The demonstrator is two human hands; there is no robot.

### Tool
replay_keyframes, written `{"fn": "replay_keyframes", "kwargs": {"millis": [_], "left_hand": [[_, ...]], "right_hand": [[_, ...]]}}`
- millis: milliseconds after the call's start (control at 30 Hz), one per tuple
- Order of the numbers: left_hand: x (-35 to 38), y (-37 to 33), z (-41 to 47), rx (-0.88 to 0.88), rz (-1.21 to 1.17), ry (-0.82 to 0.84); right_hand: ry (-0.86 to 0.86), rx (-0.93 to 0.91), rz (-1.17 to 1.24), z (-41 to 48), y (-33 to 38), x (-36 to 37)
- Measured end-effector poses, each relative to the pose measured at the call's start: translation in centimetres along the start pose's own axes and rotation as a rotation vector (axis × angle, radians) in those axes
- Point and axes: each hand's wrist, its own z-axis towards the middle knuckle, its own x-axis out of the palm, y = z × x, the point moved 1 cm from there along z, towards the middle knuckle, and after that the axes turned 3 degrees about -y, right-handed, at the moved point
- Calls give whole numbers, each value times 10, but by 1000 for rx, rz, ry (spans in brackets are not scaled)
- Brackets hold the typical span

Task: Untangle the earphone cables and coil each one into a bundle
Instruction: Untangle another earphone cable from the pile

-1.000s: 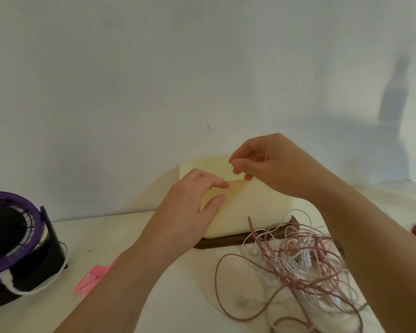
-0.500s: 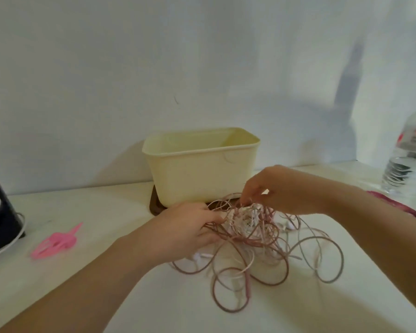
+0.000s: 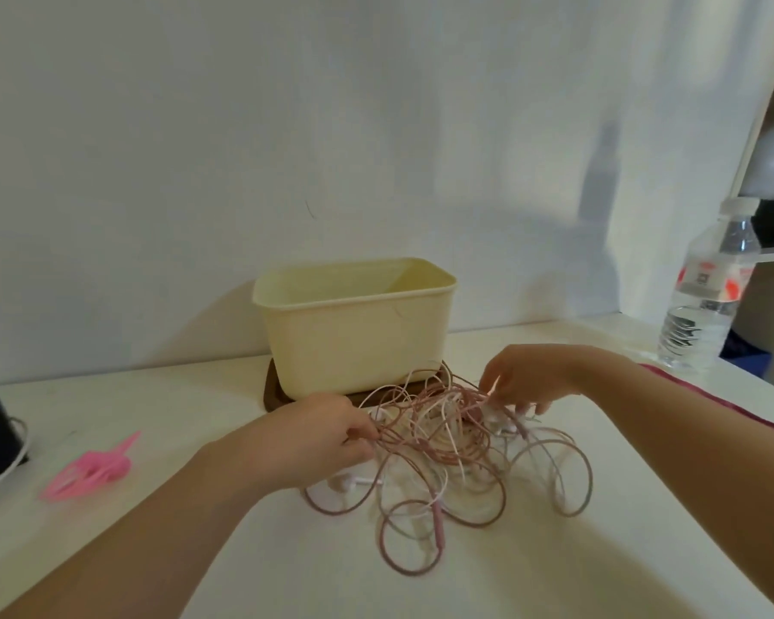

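Both left hand point(image 3: 310, 435) and right hand point(image 3: 530, 381) pinch the tangled earphone cables point(image 3: 443, 457) between them

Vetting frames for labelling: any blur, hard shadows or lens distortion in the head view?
Head view: soft throughout, strands of the cable tangle smear together; water bottle casts a tall shadow on the wall; wide-angle tilts the shelf post at right.

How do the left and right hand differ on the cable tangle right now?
1. The left hand works the left edge of the cable tangle; the right hand works its far right side.
2. The left hand's fingers curl round pinkish strands; the right hand's fingers point down into the strands, grip unclear.
Shared: both touch the same tangle.
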Motion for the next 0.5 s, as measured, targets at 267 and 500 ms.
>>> {"fn": "replay_keyframes", "kwargs": {"millis": [267,500], "left_hand": [[-7,17,-1,-59,-26,20],[-20,16,-4,-13,-44,-36]], "right_hand": [[-442,-186,71,-8,26,-21],[-601,-221,-57,-22,50,-21]]}}
